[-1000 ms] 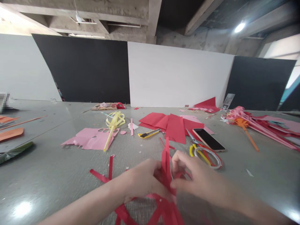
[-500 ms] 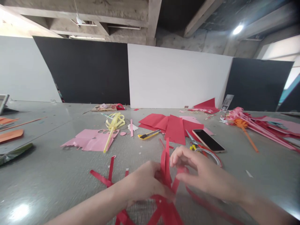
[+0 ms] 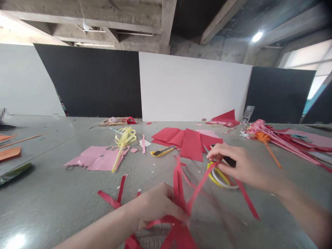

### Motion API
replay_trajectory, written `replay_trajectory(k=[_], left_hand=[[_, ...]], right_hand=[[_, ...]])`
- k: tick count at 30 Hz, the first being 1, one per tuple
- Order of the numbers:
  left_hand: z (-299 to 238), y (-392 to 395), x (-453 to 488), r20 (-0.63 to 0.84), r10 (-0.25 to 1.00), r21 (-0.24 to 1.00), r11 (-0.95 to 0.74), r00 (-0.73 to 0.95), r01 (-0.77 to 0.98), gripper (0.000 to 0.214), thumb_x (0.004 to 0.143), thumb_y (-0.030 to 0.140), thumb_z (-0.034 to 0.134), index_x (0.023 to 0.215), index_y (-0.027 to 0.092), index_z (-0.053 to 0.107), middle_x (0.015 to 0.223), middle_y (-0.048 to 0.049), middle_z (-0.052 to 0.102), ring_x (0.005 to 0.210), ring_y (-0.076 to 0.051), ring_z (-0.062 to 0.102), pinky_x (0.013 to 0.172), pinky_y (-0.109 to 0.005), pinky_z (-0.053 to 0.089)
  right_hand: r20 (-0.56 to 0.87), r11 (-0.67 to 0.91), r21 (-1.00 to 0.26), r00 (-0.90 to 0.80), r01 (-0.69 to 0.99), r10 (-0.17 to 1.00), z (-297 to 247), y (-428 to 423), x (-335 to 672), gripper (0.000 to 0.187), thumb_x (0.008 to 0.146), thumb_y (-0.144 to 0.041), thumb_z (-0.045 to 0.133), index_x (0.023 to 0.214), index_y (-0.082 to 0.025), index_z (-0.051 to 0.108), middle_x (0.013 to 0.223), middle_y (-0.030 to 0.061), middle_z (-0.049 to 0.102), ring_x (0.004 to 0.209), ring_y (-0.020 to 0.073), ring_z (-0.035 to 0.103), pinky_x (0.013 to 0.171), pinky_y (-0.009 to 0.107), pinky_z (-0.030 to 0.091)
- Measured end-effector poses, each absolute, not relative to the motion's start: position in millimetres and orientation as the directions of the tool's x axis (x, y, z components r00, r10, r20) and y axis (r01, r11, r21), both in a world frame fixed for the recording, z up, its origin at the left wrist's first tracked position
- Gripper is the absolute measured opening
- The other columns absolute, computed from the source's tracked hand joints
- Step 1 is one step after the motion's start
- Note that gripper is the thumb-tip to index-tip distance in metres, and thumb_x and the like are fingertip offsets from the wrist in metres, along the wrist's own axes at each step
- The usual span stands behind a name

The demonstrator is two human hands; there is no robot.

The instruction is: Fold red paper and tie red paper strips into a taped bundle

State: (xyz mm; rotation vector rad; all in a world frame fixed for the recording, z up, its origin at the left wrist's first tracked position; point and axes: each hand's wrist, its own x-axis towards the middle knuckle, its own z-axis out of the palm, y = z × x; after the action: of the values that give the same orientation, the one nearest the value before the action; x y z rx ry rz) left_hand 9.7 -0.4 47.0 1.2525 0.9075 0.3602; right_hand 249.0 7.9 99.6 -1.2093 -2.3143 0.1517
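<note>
Low in the middle, my left hand (image 3: 162,204) is closed on a bunch of red paper strips (image 3: 178,183) where they cross; its fingertips are partly hidden. One long red strip (image 3: 198,192) runs up from that bunch to my right hand (image 3: 230,162), which pinches it between thumb and fingers. The strip's loose end hangs down to the right of my right hand. Below my left hand, wider red paper (image 3: 181,237) fans toward the bottom edge. Just under my right hand lie scissors with yellow handles (image 3: 215,176) and a ring-shaped roll (image 3: 228,185), while the hand partly covers a phone (image 3: 229,161).
Folded red paper (image 3: 192,145) lies ahead, with a yellow cutter (image 3: 163,151) beside it. To the left are pink paper (image 3: 97,157) and a yellow strip ornament (image 3: 125,138). Pink and red strips (image 3: 280,138) pile at right. White and black panels (image 3: 194,90) stand behind.
My right hand has moved right and away from my left hand, drawing a red strip out to the side. My left hand stays on the bunch. The phone is now partly covered.
</note>
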Motion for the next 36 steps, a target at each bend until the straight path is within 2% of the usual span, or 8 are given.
replay_trajectory(k=[7, 12, 16, 19, 22, 27, 31, 36], left_hand=[[43, 4, 6, -0.364, 0.657, 0.922, 0.352, 0.66, 0.158, 0.008, 0.056, 0.011, 0.065, 0.061, 0.014, 0.07, 0.059, -0.0012, 0.065, 0.06, -0.014, 0.059, 0.065, -0.024, 0.045], [45, 5, 6, -0.33, 0.706, 0.938, 0.318, 0.626, 0.137, 0.005, 0.057, 0.012, 0.066, 0.061, 0.014, 0.069, 0.062, -0.0015, 0.066, 0.059, -0.013, 0.059, 0.063, -0.022, 0.045], [44, 4, 3, -0.33, 0.742, 0.935, 0.343, 0.584, 0.092, 0.014, 0.056, 0.011, 0.068, 0.07, 0.013, 0.068, 0.063, -0.0027, 0.067, 0.057, -0.013, 0.059, 0.061, -0.022, 0.045], [39, 3, -2, -0.314, 0.775, 0.932, 0.361, 0.549, 0.023, 0.034, 0.053, 0.008, 0.07, 0.086, 0.015, 0.065, 0.063, -0.0027, 0.067, 0.059, -0.014, 0.06, 0.06, -0.024, 0.046], [29, 3, -8, -0.326, 0.814, 0.925, 0.381, 0.48, -0.018, 0.024, 0.053, 0.011, 0.071, 0.076, 0.011, 0.065, 0.063, -0.0045, 0.066, 0.059, -0.015, 0.061, 0.059, -0.022, 0.047], [12, 1, -14, -0.376, 0.833, 0.896, 0.439, 0.407, -0.07, 0.018, 0.056, 0.022, 0.072, 0.067, 0.01, 0.064, 0.067, -0.0075, 0.067, 0.058, -0.016, 0.062, 0.058, -0.024, 0.049], [5, -1, -14, -0.387, 0.84, 0.884, 0.456, 0.381, -0.108, 0.02, 0.06, 0.028, 0.071, 0.07, 0.012, 0.064, 0.069, -0.0069, 0.068, 0.061, -0.016, 0.063, 0.059, -0.024, 0.049], [1, -1, -13, -0.343, 0.845, 0.902, 0.418, 0.41, -0.107, 0.018, 0.057, 0.021, 0.071, 0.069, 0.009, 0.064, 0.064, -0.0084, 0.067, 0.054, -0.017, 0.062, 0.054, -0.024, 0.048]], right_hand=[[0.539, 0.745, -0.129, -0.585, 0.654, 0.606, 94, 24, 252, 0.024, 0.086, -0.016, 0.04, 0.095, -0.021, 0.062, 0.092, 0.0039, 0.054, 0.08, 0.0135, 0.053, 0.067, 0.026, 0.042], [0.586, 0.745, 0.146, -0.663, 0.651, 0.465, 96, 58, 237, 0.026, 0.088, -0.014, 0.038, 0.094, -0.019, 0.064, 0.091, 0.0063, 0.055, 0.086, 0.0169, 0.05, 0.083, 0.035, 0.039], [0.47, 0.599, 0.343, -0.684, 0.724, 0.558, 98, 93, 224, 0.03, 0.087, -0.01, 0.037, 0.108, -0.017, 0.058, 0.103, 0.0114, 0.055, 0.098, 0.023, 0.046, 0.081, 0.037, 0.039], [0.416, 0.594, 0.34, -0.683, 0.729, 0.6, 95, 111, 226, 0.039, 0.079, -0.019, 0.056, 0.117, -0.018, 0.051, 0.109, 0.0125, 0.054, 0.097, 0.0269, 0.048, 0.081, 0.04, 0.04], [0.362, 0.593, 0.298, -0.664, 0.748, 0.655, 89, 109, 235, 0.041, 0.068, -0.023, 0.067, 0.107, -0.016, 0.058, 0.103, 0.0127, 0.056, 0.091, 0.0279, 0.052, 0.075, 0.038, 0.043], [0.244, 0.667, 0.193, -0.694, 0.719, 0.677, 74, 63, 249, 0.016, 0.079, -0.016, 0.05, 0.086, -0.02, 0.063, 0.085, 0.0044, 0.059, 0.072, 0.0163, 0.057, 0.062, 0.026, 0.044], [0.041, 0.825, 0.073, -0.829, 0.56, 0.558, 57, 24, 260, 0.036, 0.071, 0.004, 0.042, 0.082, -0.023, 0.064, 0.092, 0.0015, 0.057, 0.079, 0.0136, 0.056, 0.07, 0.025, 0.043], [0.056, 0.85, 0.093, -0.855, 0.518, 0.515, 40, 1, 279, 0.048, 0.069, 0.007, 0.036, 0.096, -0.025, 0.061, 0.11, 0.0062, 0.053, 0.097, 0.0204, 0.05, 0.077, 0.037, 0.043]])
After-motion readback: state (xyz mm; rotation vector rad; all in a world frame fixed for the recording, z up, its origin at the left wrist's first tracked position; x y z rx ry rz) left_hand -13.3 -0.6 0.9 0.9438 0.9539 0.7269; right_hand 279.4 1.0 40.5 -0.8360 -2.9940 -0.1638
